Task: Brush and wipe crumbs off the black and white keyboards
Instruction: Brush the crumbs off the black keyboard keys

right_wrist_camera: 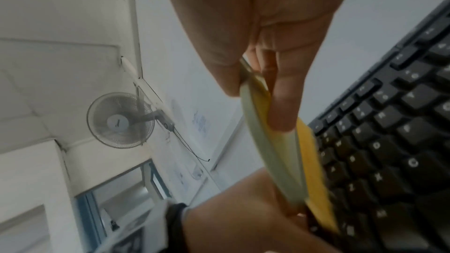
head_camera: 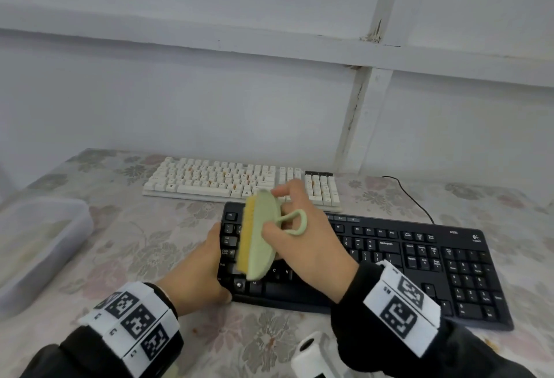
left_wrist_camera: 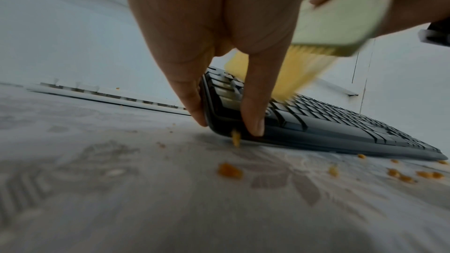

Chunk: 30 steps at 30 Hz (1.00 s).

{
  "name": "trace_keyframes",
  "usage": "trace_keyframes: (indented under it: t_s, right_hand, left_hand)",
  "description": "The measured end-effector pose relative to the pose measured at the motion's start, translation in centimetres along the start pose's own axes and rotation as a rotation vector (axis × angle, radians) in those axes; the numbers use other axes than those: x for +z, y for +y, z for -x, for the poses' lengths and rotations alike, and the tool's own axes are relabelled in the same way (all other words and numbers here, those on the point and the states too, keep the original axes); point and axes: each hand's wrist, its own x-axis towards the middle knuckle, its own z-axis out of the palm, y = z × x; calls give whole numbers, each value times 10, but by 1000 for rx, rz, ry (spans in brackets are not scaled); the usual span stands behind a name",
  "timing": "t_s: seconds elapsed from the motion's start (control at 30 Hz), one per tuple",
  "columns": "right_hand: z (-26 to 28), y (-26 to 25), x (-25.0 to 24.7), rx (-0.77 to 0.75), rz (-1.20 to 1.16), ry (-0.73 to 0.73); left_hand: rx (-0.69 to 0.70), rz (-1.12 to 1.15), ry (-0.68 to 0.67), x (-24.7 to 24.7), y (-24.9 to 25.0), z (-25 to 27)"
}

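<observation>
The black keyboard (head_camera: 389, 263) lies on the flowered tablecloth in front of me. My left hand (head_camera: 204, 269) grips its left end, thumb on the front corner and fingers (left_wrist_camera: 194, 103) along the side edge. My right hand (head_camera: 302, 233) holds a pale green brush (head_camera: 263, 236) with yellow bristles (left_wrist_camera: 292, 76) tilted over the left keys, bristles facing left. The bristles touch the keys near the left end. Behind it the white keyboard (head_camera: 227, 182) carries orange crumbs. Orange crumbs (left_wrist_camera: 230, 169) lie on the cloth along the black keyboard's front edge.
A translucent plastic tub (head_camera: 39, 242) stands at the left of the table. A white roll (head_camera: 311, 353) sits at the near edge by my right wrist. The black keyboard's cable (head_camera: 413, 197) runs back to the wall. A wall fan (right_wrist_camera: 120, 120) shows in the right wrist view.
</observation>
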Motion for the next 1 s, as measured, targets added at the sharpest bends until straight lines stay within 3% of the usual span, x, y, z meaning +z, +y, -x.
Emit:
trace_keyframes:
  t_s: [0.1, 0.23, 0.43, 0.63, 0.8, 1.0]
  right_hand:
    - [1, 2, 3, -8, 55, -14]
    - [5, -1, 5, 64, 109, -263]
    - [2, 0, 1, 19, 76, -95]
    - [14, -17, -25, 62, 300, -442]
    - [12, -42, -57, -91, 572, -149]
    - [0, -30, -64, -37, 611, -6]
  left_hand:
    - [-13, 25, -17, 0, -1, 0]
    - [-14, 41, 8, 1, -3, 0]
    - [-18, 32, -17, 0, -1, 0]
    - [-5, 67, -2, 1, -2, 0]
    - [7, 74, -24, 0, 3, 2]
    - [15, 68, -22, -2, 7, 5]
